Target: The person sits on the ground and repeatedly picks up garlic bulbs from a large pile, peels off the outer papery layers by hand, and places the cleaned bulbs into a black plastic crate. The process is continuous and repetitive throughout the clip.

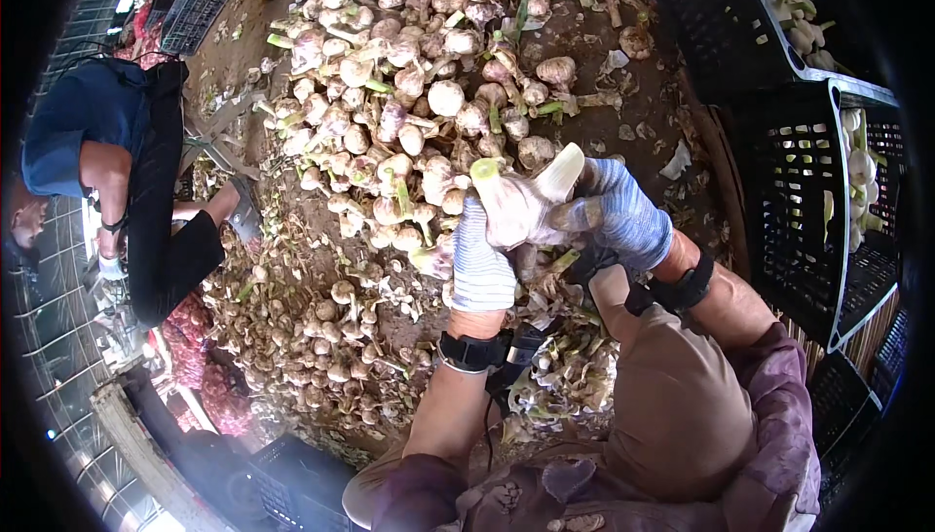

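My left hand point(481, 262), in a striped white and grey-blue knit glove, cups a large pale garlic bulb point(515, 214) from the near left. On the other side my right hand point(621, 218), in a soiled blue glove, has its thumb and fingers against the same garlic. Two thick cut stalks rise from it, a greenish one at left and a whiter one at right; whether it is one bulb or two pressed together I cannot tell. Below and beyond my hands spreads a heap of garlic bulbs point(445, 99), many with short cut stems and dirty skins.
Smaller bulbs point(329, 309) lie in a heap to the left. Black plastic crates point(792, 189) stacked at right hold trimmed garlic. A co-worker point(95, 130) in blue bends over at the left, near red mesh sacks point(186, 342). Another dark crate point(299, 481) stands at lower left.
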Demonstrator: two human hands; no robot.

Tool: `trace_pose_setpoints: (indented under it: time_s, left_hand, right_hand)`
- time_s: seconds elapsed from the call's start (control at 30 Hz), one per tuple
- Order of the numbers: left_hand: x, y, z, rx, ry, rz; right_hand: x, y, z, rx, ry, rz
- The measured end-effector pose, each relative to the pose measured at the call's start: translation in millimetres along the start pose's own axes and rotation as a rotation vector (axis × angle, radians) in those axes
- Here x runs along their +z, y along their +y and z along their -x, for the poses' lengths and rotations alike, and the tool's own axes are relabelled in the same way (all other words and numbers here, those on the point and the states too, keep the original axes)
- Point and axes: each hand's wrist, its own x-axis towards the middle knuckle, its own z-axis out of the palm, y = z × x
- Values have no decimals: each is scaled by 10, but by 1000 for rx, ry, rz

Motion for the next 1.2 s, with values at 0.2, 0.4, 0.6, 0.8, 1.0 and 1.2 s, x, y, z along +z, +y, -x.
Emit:
trace_pose_setpoints:
  time_s: [0.2,0.4,0.6,0.8,1.0,1.2]
  left_hand:
    - [-291,-117,-61,-241,-149,1082]
    - [-470,9,169,-259,-106,-5]
    - [435,-99,194,27,96,-353]
    - [620,-106,169,165,142,-894]
    - [462,228,293,285,-60,-650]
    - [420,241,261,148,102,-886]
  right_hand:
    - [-234,-18,-74,-73,24,60]
    - [-499,98,-351,-230,52,726]
    - [-368,-373,-97,-459,218,1234]
    - [-215,-153,-68,-253,53,310]
    - [-399,-20,-104,-51,105,0]
    - [-496,273,-266,109,32,-709]
